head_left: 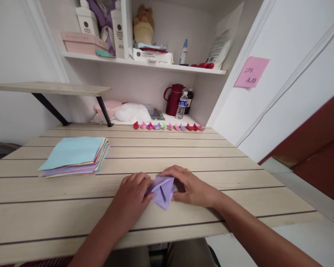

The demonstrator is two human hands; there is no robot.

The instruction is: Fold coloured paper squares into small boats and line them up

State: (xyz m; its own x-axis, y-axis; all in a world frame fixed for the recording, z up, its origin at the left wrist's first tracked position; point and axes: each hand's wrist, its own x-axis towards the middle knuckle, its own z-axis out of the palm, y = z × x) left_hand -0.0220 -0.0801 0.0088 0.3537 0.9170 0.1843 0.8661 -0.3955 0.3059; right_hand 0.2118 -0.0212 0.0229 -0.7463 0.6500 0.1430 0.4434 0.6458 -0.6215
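A folded sheet of purple origami paper (pixel 164 191) rests low over the table in front of me, its layers partly opened around a dark slit. My left hand (pixel 135 191) pinches its left corner between thumb and fingers. On the other side, my right hand (pixel 187 185) curves around the paper, with fingertips at the upper right edge and the thumb near the lower right. The undersides of the folds are hidden. Further left lies a thick stack of coloured paper sheets (pixel 75 150), light blue on top.
Along the table's (pixel 211 152) back edge runs a row of small folded paper pieces (pixel 164 126). Behind it stand a red thermos jug (pixel 174 100) and a water bottle (pixel 182 105). A raised wooden shelf (pixel 52 88) on black legs is at the back left.
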